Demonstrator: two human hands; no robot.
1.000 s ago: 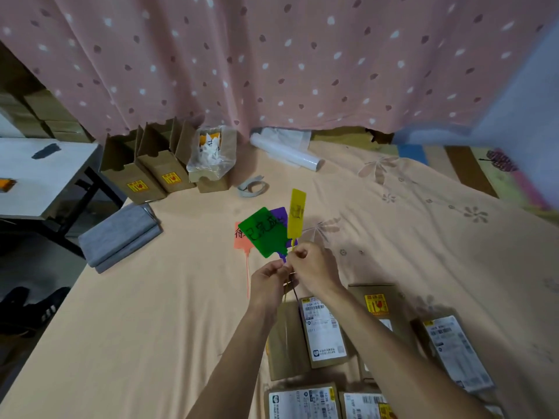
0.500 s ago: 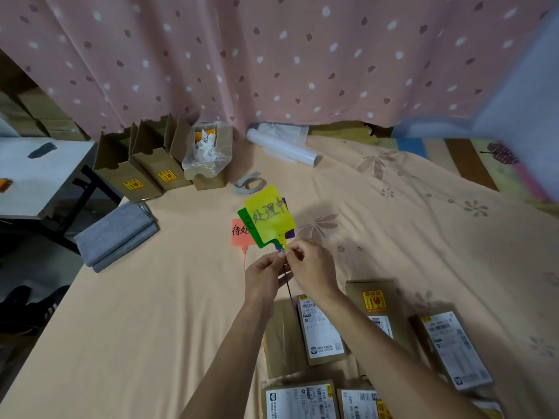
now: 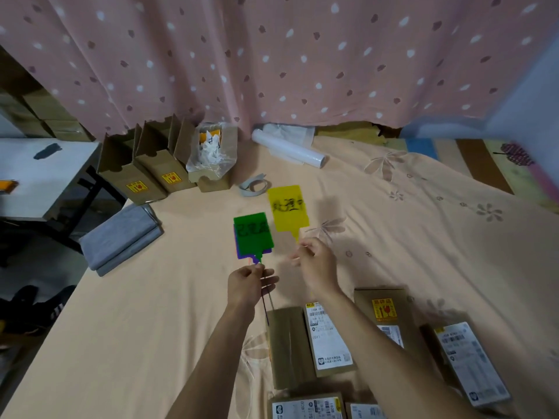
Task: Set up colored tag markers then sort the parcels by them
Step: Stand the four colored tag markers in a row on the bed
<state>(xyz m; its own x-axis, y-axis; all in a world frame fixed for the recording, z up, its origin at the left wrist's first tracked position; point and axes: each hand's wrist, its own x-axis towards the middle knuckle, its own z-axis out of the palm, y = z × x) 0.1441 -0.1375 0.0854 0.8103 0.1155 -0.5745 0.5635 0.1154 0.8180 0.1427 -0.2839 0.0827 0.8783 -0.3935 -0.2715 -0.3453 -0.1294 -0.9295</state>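
My right hand (image 3: 314, 263) pinches the stem of a yellow tag (image 3: 288, 210) with black writing, held upright above the peach bedsheet (image 3: 151, 313). My left hand (image 3: 249, 281) grips the thin stems of a green tag (image 3: 253, 234) stacked over a purple tag (image 3: 239, 252), to the left of the yellow one. A thin red stem shows behind the green tag; its flag is hidden. Brown parcels with white labels lie below my arms: one (image 3: 289, 346), another (image 3: 329, 337), a third with a yellow sticker (image 3: 382, 309), and one at the right (image 3: 465, 364).
Open cardboard boxes (image 3: 142, 170) and a plastic bag (image 3: 211, 152) stand at the back left, with a white roll (image 3: 287, 148) and a tape loop (image 3: 254, 185) nearby. Folded grey cloth (image 3: 121, 237) lies at the bed's left edge. A white table (image 3: 39, 173) stands beyond it.
My right hand has pulled the yellow tag out of the bundle and moved it right and up. My left hand keeps the green and purple tags. The pink tag is no longer visible.
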